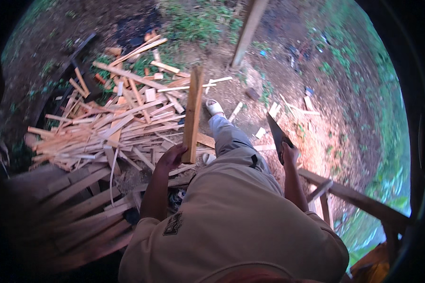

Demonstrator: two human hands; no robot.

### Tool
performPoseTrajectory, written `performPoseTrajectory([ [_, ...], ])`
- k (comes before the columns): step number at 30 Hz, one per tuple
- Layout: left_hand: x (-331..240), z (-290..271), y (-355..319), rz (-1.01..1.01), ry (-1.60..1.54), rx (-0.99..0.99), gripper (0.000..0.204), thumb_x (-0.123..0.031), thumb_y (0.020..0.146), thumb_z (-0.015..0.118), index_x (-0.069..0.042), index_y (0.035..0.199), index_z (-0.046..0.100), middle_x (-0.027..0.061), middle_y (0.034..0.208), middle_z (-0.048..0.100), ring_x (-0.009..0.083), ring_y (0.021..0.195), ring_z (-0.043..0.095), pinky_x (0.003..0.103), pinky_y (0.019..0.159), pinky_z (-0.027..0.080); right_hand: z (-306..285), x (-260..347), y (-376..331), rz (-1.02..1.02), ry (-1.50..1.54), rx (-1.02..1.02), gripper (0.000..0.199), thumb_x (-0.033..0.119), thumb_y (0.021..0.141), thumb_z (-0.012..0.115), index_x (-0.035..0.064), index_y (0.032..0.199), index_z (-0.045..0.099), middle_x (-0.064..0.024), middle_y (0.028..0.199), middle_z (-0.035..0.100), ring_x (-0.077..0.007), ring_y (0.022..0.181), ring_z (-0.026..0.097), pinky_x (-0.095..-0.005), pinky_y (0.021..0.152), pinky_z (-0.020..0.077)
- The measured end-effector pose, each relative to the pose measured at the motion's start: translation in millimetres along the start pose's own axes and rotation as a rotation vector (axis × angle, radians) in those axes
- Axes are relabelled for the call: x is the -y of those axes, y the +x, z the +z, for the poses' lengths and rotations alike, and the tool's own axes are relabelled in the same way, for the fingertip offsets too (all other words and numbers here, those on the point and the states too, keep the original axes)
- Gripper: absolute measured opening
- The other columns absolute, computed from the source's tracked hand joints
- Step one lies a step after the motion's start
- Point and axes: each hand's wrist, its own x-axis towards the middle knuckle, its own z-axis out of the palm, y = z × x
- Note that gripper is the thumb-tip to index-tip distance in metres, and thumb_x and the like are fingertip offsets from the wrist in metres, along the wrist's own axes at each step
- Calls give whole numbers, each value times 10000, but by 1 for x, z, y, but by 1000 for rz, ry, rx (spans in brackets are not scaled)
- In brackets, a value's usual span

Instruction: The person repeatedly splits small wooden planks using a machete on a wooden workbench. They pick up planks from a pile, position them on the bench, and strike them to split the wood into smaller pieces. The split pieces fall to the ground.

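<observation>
Taking the middle of the view as the clock's centre, the left hand (173,157) is reaching in towards 8 o'clock, its fingers closing around the lower end of a narrow wooden plank (192,113). That plank is standing lengthwise just off centre at 11 o'clock, its far end pointing to 12. Out at 3 o'clock, the right hand (290,153) is gripping the black handle of a handsaw (274,128), whose dark blade is slanting towards 11 o'clock, well apart from the plank. A heap of wood offcuts (123,123) is spreading across 9 and 10 o'clock, with longer timbers (80,186) lying at 8. A light sandal (214,107) is showing at 12, a wooden post (249,37) is rising between 12 and 1, and a wooden beam (354,196) is running out at 4.
</observation>
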Motion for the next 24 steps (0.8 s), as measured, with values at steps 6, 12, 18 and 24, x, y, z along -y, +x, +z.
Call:
performPoseTrajectory([
  [6, 21, 17, 10, -103, 91, -16, 456, -193, 974, 727, -1, 1344, 543, 73, 1175, 680, 184, 1063, 701, 370, 954, 582, -42, 31, -45, 55, 214, 26, 278, 197, 903, 748, 86, 686, 613, 24, 561, 526, -83, 453, 464, -286, 445, 337],
  [12, 35, 20, 56, -171, 433, -95, 516, -229, 951, 757, 15, 1357, 554, 80, 1154, 682, 189, 994, 699, 357, 892, 589, -77, -17, -41, 83, 329, -108, 289, 230, 912, 747, 76, 696, 630, 21, 561, 538, -89, 429, 475, -285, 424, 339],
  [18, 27, 119, 92, -244, 821, -66, 398, -213, 907, 771, 32, 1197, 653, 129, 1122, 677, 194, 944, 696, 373, 827, 574, -151, -68, -63, 253, 271, -102, 237, 209, 880, 741, 43, 727, 669, -4, 545, 544, -108, 428, 491, -305, 422, 349],
  [24, 63, 196, 197, 531, 2218, -148, 348, -164, 848, 752, 42, 1103, 637, 254, 1106, 683, 395, 939, 728, 486, 777, 601, -217, -99, -84, 266, 101, -131, 265, 239, 883, 761, 25, 754, 673, -10, 581, 572, -113, 477, 525, -322, 461, 383],
])
